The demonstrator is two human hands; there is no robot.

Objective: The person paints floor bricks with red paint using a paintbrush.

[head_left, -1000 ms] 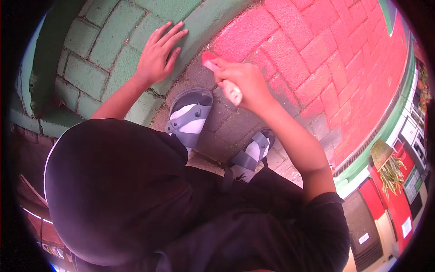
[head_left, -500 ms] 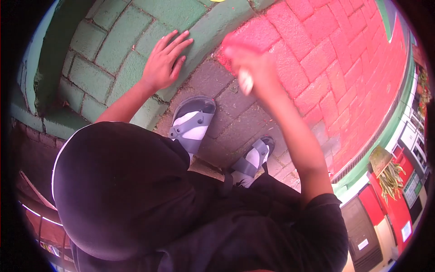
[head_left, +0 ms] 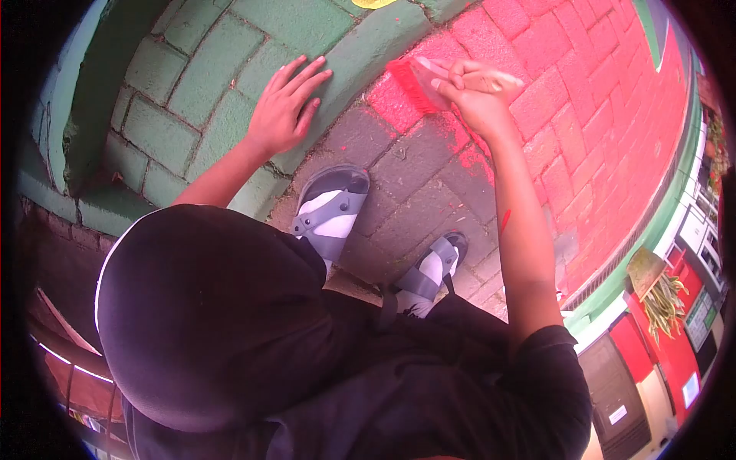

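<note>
My left hand [head_left: 287, 111] lies with its fingers spread on the green-painted brick ledge [head_left: 218, 61]. In my right hand [head_left: 475, 96] is a wide paintbrush [head_left: 423, 84], its pale handle sticking out past my fingers to the right. The red bristles point to the left, over the edge where bright red paving [head_left: 560, 100] meets bare grey bricks [head_left: 414, 172]. Red smears mark some of the grey bricks below the brush. A red streak of paint shows on my right forearm.
My feet in grey strapped sandals [head_left: 333, 211] stand on the grey bricks. A yellow patch [head_left: 373, 3] shows at the top edge. On the right are a green kerb [head_left: 613, 287], a potted plant [head_left: 659, 295] and a brown door [head_left: 615, 383].
The right hand has moved slightly right, and the brush has turned so that its handle points right and its bristles left. The left hand stays on the green ledge.
</note>
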